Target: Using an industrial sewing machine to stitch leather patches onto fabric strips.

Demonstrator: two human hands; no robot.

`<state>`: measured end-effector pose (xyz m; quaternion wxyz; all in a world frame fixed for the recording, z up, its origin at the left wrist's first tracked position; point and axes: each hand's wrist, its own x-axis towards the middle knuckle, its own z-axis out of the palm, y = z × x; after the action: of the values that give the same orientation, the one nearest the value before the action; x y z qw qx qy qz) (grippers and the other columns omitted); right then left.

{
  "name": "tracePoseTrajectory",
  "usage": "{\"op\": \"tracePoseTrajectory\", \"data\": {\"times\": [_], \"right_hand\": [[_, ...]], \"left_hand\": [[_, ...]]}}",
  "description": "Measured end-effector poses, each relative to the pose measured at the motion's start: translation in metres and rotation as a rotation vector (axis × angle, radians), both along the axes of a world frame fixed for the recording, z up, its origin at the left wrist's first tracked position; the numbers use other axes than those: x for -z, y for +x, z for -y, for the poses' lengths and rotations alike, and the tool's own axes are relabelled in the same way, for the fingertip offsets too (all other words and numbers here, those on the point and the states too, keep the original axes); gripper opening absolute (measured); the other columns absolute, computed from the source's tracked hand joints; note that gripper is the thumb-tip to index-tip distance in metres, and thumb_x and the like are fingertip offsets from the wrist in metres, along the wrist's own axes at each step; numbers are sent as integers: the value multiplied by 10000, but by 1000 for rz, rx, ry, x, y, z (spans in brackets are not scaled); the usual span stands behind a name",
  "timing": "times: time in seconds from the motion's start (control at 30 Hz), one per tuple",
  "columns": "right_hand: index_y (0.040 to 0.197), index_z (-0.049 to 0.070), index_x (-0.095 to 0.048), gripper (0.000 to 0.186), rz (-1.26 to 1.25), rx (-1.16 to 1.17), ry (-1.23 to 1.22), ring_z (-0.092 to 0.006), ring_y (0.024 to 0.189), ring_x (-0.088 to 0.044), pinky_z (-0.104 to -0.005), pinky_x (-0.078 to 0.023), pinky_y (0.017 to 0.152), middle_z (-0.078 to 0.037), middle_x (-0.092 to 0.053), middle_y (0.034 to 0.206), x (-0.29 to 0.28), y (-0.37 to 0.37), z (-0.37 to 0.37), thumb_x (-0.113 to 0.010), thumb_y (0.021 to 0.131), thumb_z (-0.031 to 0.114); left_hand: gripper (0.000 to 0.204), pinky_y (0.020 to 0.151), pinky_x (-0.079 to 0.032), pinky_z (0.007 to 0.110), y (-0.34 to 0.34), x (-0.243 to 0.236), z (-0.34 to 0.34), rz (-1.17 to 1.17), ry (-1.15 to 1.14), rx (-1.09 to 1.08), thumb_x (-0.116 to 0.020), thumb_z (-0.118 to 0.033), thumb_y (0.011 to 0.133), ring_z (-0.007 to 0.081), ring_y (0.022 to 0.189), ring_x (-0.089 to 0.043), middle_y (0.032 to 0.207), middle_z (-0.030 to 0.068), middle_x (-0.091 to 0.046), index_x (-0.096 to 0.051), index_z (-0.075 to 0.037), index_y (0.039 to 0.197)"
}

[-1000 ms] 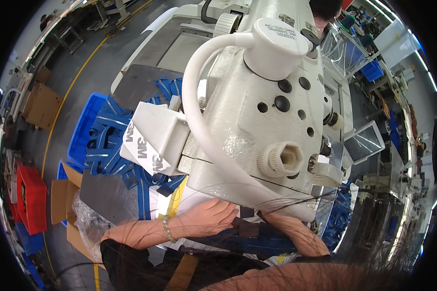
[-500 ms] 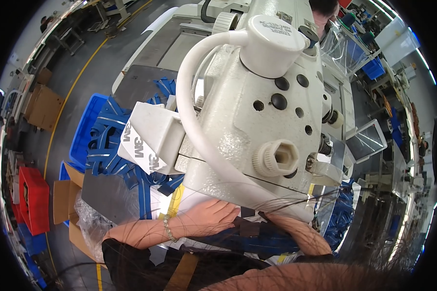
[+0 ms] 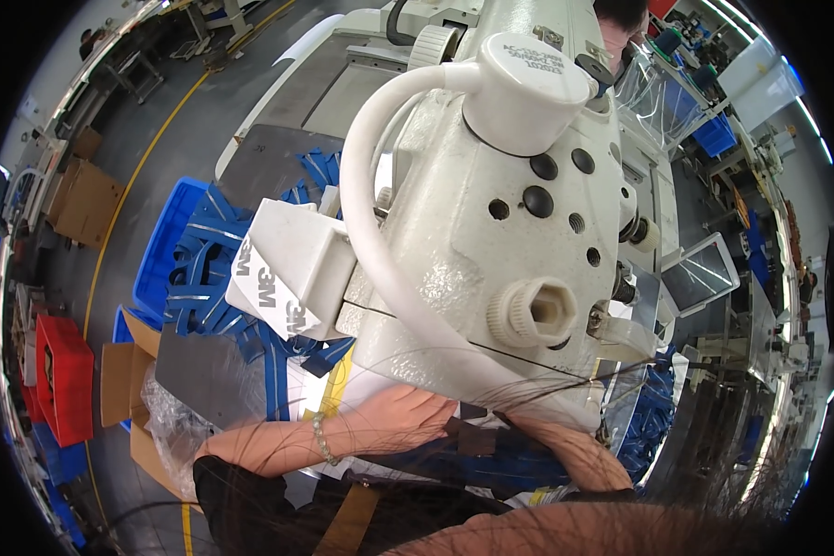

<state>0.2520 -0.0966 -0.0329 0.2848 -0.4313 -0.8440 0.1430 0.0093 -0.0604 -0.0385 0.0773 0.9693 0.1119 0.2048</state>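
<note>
A large white sewing machine head [image 3: 435,250] fills the middle of the view. Below its front edge, my left hand [image 3: 406,414] lies with its fingers curled together and pointing right. Its fingertips meet dark fabric [image 3: 475,437]; what they pinch is hidden. My right forearm [image 3: 574,451] reaches in from the right, and my right hand is mostly covered by the machine and its thick white hose [image 3: 380,250]. Dark blue material [image 3: 473,468] lies under and nearer than the hands. Blue strips [image 3: 204,287] are heaped on the left side of the machine.
More blue strips [image 3: 647,422] pile up at the right. A cardboard box [image 3: 125,371] with clear plastic, a blue bin [image 3: 162,246] and a red crate [image 3: 65,380] stand on the left. A tablet-like screen [image 3: 700,273] is at the right. Another person [image 3: 618,37] is beyond the machine.
The machine head appears shifted slightly right and down in the view. Both arms stay in nearly the same place, with my left hand's fingers barely changed.
</note>
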Motion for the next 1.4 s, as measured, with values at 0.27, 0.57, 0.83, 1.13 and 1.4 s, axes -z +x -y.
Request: {"op": "tracePoseTrajectory", "data": {"times": [0.27,0.57,0.83,1.13,1.4], "right_hand": [[1050,7,-604,438,58,-5,-61,-305,999,-592,-383,-477,851,-147,-590,1115,11,1,6,-598,613,-7],[1065,19,-608,398,61,18,10,-294,1018,-591,-394,-458,872,-134,-608,1097,-3,3,2,-587,680,115],[1019,42,-622,336,125,20,-33,-258,1010,-594,-370,-437,908,-113,-624,1051,34,4,15,-589,697,133],[1037,19,-615,346,164,-132,16,-221,1012,-595,-352,-462,892,-115,-622,1064,28,-9,-1,-584,707,119],[941,30,-604,245,180,-76,217,-230,996,-596,-330,-484,862,-109,-615,1049,5,-12,-6,-607,716,128]], "left_hand": [[361,853,-437,306,-1,30,13,-174,-19,89,-514,-236,859,209,1006,-529,1086,93,-561,-540,14,1119],[314,866,-442,318,41,33,10,-387,34,204,-505,-211,859,221,998,-542,1091,89,-573,-557,-17,1101],[302,866,-442,320,56,28,13,-381,36,214,-505,-207,858,225,995,-545,1087,86,-577,-562,-25,1092],[289,866,-443,322,6,22,-4,-329,-7,204,-504,-202,857,229,992,-548,1083,83,-581,-568,-33,1083],[278,866,-444,324,-39,15,-29,-265,-40,180,-504,-198,856,232,989,-551,1079,81,-585,-573,-41,1074]]}}
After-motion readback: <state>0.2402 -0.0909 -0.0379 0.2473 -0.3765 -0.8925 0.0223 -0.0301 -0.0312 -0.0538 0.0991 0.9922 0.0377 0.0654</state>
